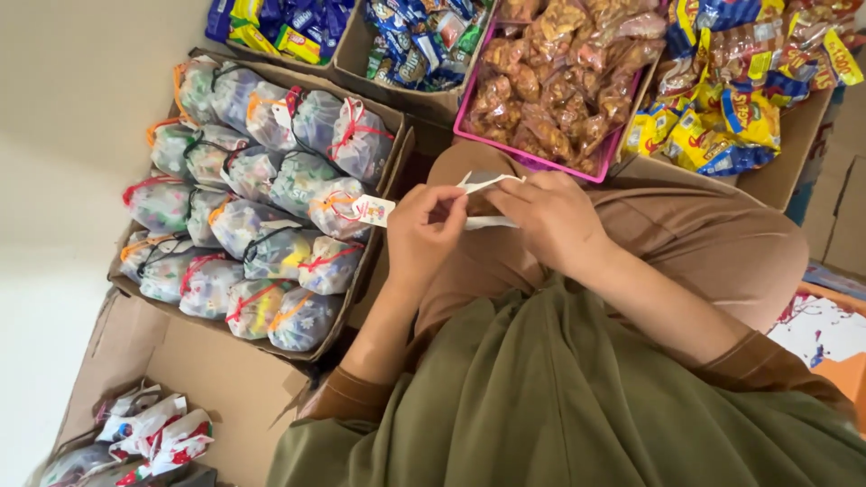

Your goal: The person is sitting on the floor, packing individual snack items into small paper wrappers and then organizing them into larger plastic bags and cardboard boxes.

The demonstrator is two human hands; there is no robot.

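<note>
The left hand (424, 230) and the right hand (550, 215) meet over the person's lap, above knees covered in brown cloth. Between them runs a white ribbon (487, 183): the right hand's grip is closed on it, fingers curled around the strip where it loops up toward the pink basket. The left hand's grip is clenched too, thumb and fingers pinching the ribbon's other end, and a small white tag (373, 210) with a coloured print sticks out from that hand toward the left, just beside the nearest bag in the box.

To the person's left lies a cardboard box (378, 261) packed with clear treat bags (271, 234), each tied shut with orange, red or black ribbon and filled with mixed colourful sweets; they lie in rows, touching one another. A pink basket (532, 155) just beyond the knees holds clear packets of brown snacks. Right of it a carton (794, 153) carries yellow and blue snack packets. Further back two more boxes hold blue wrapped packets (424, 41). In the lower left corner, another cardboard box (216, 379) shows a few folded white wrappers with red print (158, 433). An olive green garment (577, 397) covers the person's front
</note>
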